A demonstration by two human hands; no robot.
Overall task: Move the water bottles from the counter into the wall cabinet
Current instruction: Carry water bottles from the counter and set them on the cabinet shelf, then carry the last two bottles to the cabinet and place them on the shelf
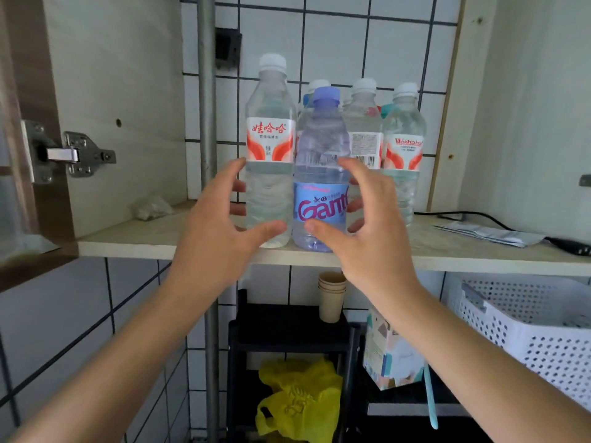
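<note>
On the cabinet shelf (pixel 160 238), the left grip (pixel 217 231) curls round the red-label bottle (pixel 270 139), the right grip (pixel 371 231) round the blue-label bottle (pixel 319 201) at its 3 o'clock, both low on full, probably heavy, slippery, squashable bodies

I see the left bottle (pixel 270 148) and right bottle (pixel 321 155) touching at the front edge of the shelf (pixel 144 241), with the back bottles (pixel 403 148) behind at 1 o'clock. My left hand (pixel 217 238) wraps one from 9 o'clock and my right hand (pixel 367 231) the other from 3. The cups (pixel 331 298) sit below at 6.
</note>
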